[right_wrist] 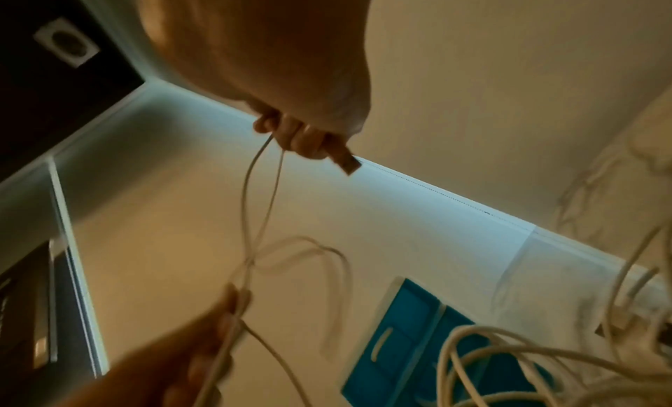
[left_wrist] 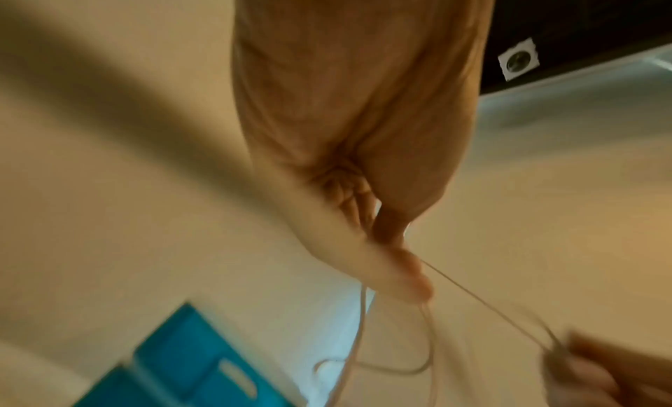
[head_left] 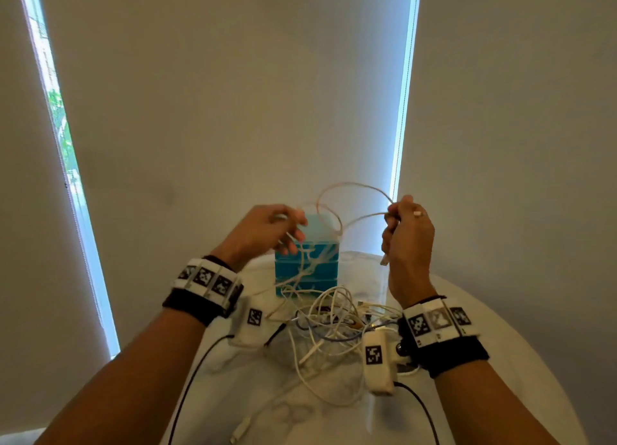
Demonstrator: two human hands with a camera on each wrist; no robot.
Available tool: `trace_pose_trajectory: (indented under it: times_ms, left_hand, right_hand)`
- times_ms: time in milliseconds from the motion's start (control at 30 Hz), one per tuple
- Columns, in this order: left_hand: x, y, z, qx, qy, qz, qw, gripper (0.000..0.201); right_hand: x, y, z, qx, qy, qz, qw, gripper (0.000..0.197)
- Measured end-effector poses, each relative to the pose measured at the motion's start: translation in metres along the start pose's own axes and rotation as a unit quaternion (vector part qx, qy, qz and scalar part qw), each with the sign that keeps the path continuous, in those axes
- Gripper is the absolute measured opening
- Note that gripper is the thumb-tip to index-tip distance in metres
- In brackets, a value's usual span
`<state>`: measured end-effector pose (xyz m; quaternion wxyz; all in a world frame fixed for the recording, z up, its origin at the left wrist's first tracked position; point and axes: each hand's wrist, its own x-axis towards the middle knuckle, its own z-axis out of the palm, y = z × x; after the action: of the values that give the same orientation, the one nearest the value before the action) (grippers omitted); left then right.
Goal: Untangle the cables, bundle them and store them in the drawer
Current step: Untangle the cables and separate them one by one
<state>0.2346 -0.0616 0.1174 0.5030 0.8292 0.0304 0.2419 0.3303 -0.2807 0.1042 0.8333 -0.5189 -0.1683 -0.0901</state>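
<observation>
White, thin, limp charging cable (head_left: 347,194) looped in air above the round white table (head_left: 467,311), pinched by left hand (head_left: 263,229) and right hand (head_left: 409,234). Light, floppy, probably slippery; best gripped near the plug.

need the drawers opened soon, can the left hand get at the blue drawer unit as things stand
Probably not yet: the left hand hovers right in front of the blue drawer unit, but it holds a white cable shared with the right hand, and strands drape over the drawer fronts.

Two hands (head_left: 267,230) (head_left: 409,234); one blue drawer unit (head_left: 309,271); one cable tangle (head_left: 334,324).
</observation>
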Motion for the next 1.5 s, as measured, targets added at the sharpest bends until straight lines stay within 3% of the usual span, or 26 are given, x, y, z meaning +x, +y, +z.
trace_pose_trajectory:
  times_ms: [100, 200, 233, 300, 367, 433, 500, 533, 567, 633, 667, 700, 767, 833, 900, 967, 1033, 1167, 1267, 1500]
  left_hand:
    - [0.011, 0.005, -0.047, -0.007, 0.111, 0.030, 0.993, 0.030]
    - [0.019, -0.017, -0.114, 0.099, 0.162, -0.030, 0.981, 0.030]
    - [0.021, -0.030, -0.139, 0.197, 0.179, -0.090, 0.960, 0.030]
    - [0.018, -0.054, -0.178, 0.386, 0.193, -0.246, 0.868, 0.052]
    - [0.006, -0.062, -0.188, 0.488, 0.145, -0.329, 0.795, 0.075]
    - [-0.007, -0.048, -0.172, 0.585, 0.130, -0.300, 0.742, 0.057]
    - [-0.010, -0.033, -0.153, 0.638, 0.115, -0.241, 0.722, 0.041]
    - [-0.010, -0.028, -0.143, 0.633, 0.098, -0.201, 0.741, 0.042]
    - [-0.007, -0.026, -0.133, 0.594, 0.073, -0.150, 0.787, 0.046]
    - [-0.006, -0.019, -0.101, 0.418, -0.013, -0.060, 0.906, 0.061]
    - [-0.009, -0.012, -0.080, 0.325, -0.064, -0.034, 0.943, 0.072]
    - [-0.011, -0.007, -0.060, 0.254, -0.117, -0.023, 0.960, 0.081]
    - [-0.012, -0.006, -0.030, 0.184, -0.198, -0.015, 0.963, 0.083]
    - [-0.009, -0.024, -0.022, 0.182, -0.233, 0.000, 0.955, 0.058]
    - [-0.007, -0.042, -0.024, 0.131, -0.226, 0.007, 0.965, 0.048]
    - [-0.008, -0.050, -0.028, 0.019, -0.221, -0.037, 0.974, 0.043]
    - [-0.011, -0.050, -0.034, -0.023, -0.211, -0.064, 0.975, 0.041]
    - [-0.002, -0.048, -0.047, 0.066, -0.115, -0.055, 0.990, 0.045]
    - [0.003, -0.051, -0.049, 0.115, -0.063, -0.040, 0.991, 0.043]
    - [0.001, -0.043, -0.042, 0.149, -0.043, 0.018, 0.988, 0.039]
  right_hand:
    - [-0.003, 0.013, 0.008, -0.013, 0.009, 0.014, 1.000, 0.038]
    - [-0.002, 0.022, 0.015, -0.047, -0.079, 0.086, 0.992, 0.036]
    - [-0.004, 0.025, 0.017, -0.069, -0.117, 0.104, 0.985, 0.035]
    - [-0.007, 0.033, 0.023, -0.111, -0.170, 0.117, 0.972, 0.034]
    - [-0.011, 0.041, 0.028, -0.134, -0.202, 0.117, 0.963, 0.036]
    - [-0.016, 0.046, 0.033, -0.148, -0.224, 0.119, 0.956, 0.037]
    - [-0.022, 0.049, 0.038, -0.166, -0.239, 0.119, 0.949, 0.037]
    - [-0.025, 0.049, 0.041, -0.174, -0.249, 0.118, 0.945, 0.037]
    - [-0.029, 0.048, 0.044, -0.178, -0.261, 0.117, 0.941, 0.037]
    - [-0.034, 0.044, 0.050, -0.183, -0.286, 0.111, 0.934, 0.038]
    - [-0.035, 0.042, 0.053, -0.184, -0.295, 0.109, 0.931, 0.038]
    - [-0.036, 0.039, 0.055, -0.182, -0.301, 0.108, 0.930, 0.038]
    - [-0.036, 0.034, 0.055, -0.177, -0.297, 0.106, 0.933, 0.039]
    - [-0.032, 0.029, 0.052, -0.166, -0.264, 0.103, 0.944, 0.041]
    - [-0.027, 0.027, 0.045, -0.156, -0.243, 0.100, 0.952, 0.043]
    - [-0.025, 0.026, 0.037, -0.166, -0.248, 0.107, 0.949, 0.045]
    - [-0.026, 0.026, 0.032, -0.174, -0.260, 0.135, 0.940, 0.044]
    - [-0.035, 0.032, 0.036, -0.154, -0.268, 0.208, 0.928, 0.025]
    - [-0.037, 0.041, 0.036, -0.137, -0.313, 0.247, 0.907, 0.025]
    - [-0.037, 0.045, 0.035, -0.127, -0.379, 0.292, 0.869, 0.033]
